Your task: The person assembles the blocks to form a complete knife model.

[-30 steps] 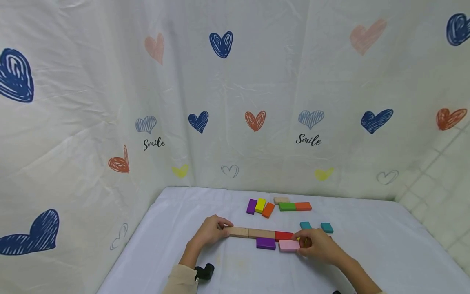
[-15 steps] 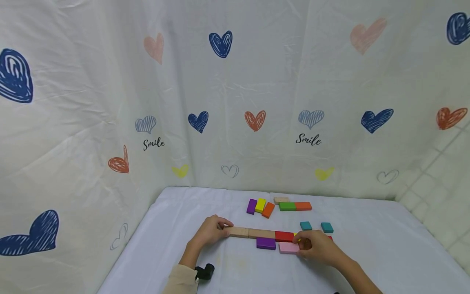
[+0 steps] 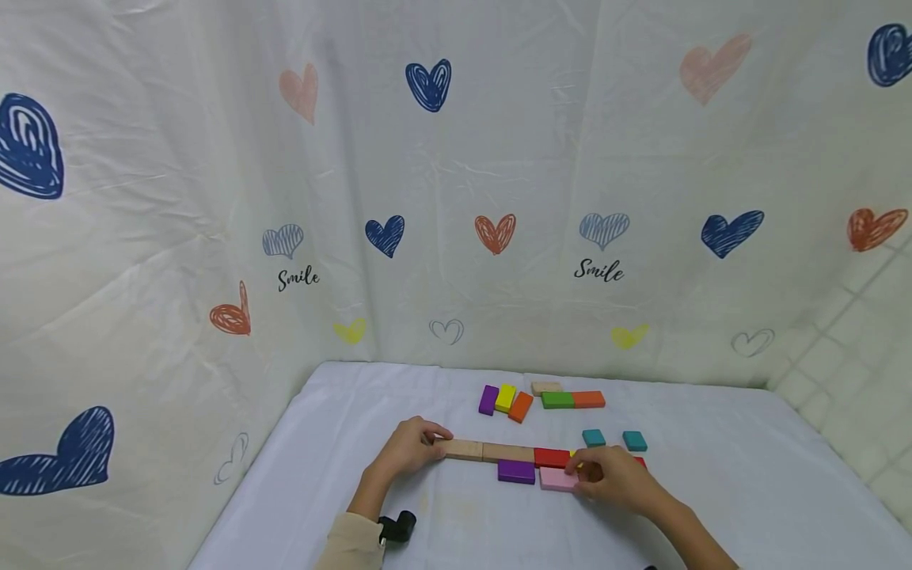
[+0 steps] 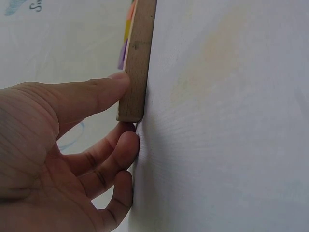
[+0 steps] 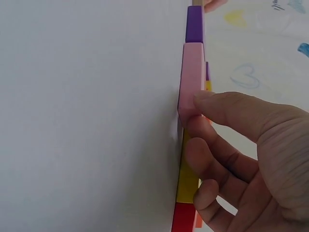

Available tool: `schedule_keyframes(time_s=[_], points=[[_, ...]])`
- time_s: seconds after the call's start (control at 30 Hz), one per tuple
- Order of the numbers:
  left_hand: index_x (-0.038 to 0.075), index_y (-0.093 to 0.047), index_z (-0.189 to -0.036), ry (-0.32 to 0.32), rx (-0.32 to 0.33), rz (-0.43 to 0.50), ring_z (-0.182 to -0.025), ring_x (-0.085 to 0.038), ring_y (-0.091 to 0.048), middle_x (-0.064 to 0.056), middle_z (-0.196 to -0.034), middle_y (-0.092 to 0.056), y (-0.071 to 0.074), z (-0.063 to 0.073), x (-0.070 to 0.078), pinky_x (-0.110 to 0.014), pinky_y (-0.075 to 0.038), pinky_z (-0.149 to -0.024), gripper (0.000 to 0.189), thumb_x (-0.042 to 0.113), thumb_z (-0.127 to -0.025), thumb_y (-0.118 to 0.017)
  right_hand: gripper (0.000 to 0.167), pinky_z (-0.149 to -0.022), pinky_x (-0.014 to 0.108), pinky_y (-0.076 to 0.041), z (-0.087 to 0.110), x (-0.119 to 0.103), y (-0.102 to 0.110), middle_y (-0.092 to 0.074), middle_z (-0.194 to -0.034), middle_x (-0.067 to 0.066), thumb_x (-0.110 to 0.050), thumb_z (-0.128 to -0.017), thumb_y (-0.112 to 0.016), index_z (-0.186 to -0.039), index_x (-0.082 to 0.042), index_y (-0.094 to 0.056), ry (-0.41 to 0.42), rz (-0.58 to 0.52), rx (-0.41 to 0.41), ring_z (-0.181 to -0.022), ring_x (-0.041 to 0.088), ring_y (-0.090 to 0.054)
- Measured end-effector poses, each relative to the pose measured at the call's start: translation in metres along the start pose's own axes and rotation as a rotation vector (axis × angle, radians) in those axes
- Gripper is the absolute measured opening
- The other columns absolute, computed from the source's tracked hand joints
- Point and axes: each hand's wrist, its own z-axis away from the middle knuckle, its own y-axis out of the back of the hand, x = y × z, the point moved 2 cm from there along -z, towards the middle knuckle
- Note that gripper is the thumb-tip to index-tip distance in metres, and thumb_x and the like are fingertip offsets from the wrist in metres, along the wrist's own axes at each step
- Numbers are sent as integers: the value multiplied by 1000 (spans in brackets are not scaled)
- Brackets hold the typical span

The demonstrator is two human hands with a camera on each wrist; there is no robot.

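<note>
In the head view, a row of blocks runs across the white cloth: two plain wooden blocks, then a red block point(image 3: 552, 458) and a yellow block mostly behind the right hand. My left hand point(image 3: 411, 447) grips the free end of the leftmost wooden block point(image 4: 138, 53), thumb on it and fingertips at its end. On the near side of the row lie a purple block point(image 3: 516, 472) and, just right of it, a pink block point(image 5: 192, 72). My right hand point(image 3: 614, 475) pinches the pink block's right end between thumb and index finger, the other fingers curled beside the yellow block point(image 5: 189, 176).
Behind the row lie small purple point(image 3: 488, 400), yellow point(image 3: 505, 397) and orange point(image 3: 521, 407) blocks. Green point(image 3: 557, 400) and orange-red point(image 3: 588, 400) blocks stand end to end near a wooden block point(image 3: 546, 388). Two teal blocks point(image 3: 634, 441) lie beyond my right hand. A heart-print curtain hangs behind.
My right hand has shifted slightly left with the pink block, narrowing the gap to the purple one. The left hand stays in place at the wooden block's end.
</note>
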Motion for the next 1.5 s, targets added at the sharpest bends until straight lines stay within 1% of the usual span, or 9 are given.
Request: schedule_keyframes(time_s=[0.13,0.33,0.67,1.2,1.37,1.5], points=[[20,-81,-105,-3,1,1,-85,-18,-53,-4,-96,-60,0,0,0,-31,-45,-69,19,10,-88,-79,18,-62,21,-47,-1,-3,0,-59,-76,-5,-20,-83,-84,-98,-23,-75,-8,4,5,-73,13,-53],[19,-81,-105,-12,1,5,-84,-18,-53,-4,-95,-60,1,1,0,-31,-44,-69,19,10,-88,-78,19,-61,20,-46,-2,-6,-1,-58,-76,-5,-21,-83,-85,-99,-23,-74,1,7,12,-72,12,-52],[19,-81,-105,-13,0,3,-83,-17,-54,-2,-94,-60,1,0,1,-30,-44,-68,20,10,-88,-79,21,-62,20,-48,-5,-7,-2,-59,-76,-5,-22,-81,-86,-99,-24,-74,7,7,13,-72,12,-53],[19,-81,-105,-23,2,-6,-83,-16,-54,-1,-92,-59,0,1,0,-29,-45,-68,20,10,-87,-79,21,-62,21,-48,-6,-7,-2,-59,-77,-4,-21,-82,-85,-100,-23,-75,5,-14,-2,-73,13,-53],[20,-81,-105,-20,3,-11,-84,-16,-53,-1,-94,-60,1,0,0,-29,-45,-68,20,10,-88,-79,19,-63,21,-49,-7,-8,2,-61,-79,-4,-22,-84,-84,-101,-22,-74,32,-15,-21,-73,12,-54],[20,-81,-105,-21,5,-9,-84,-16,-53,-1,-94,-60,1,1,0,-29,-45,-69,20,11,-88,-79,17,-64,21,-49,-11,-6,11,-63,-82,-5,-21,-88,-80,-103,-20,-74,59,-25,-17,-75,12,-55]])
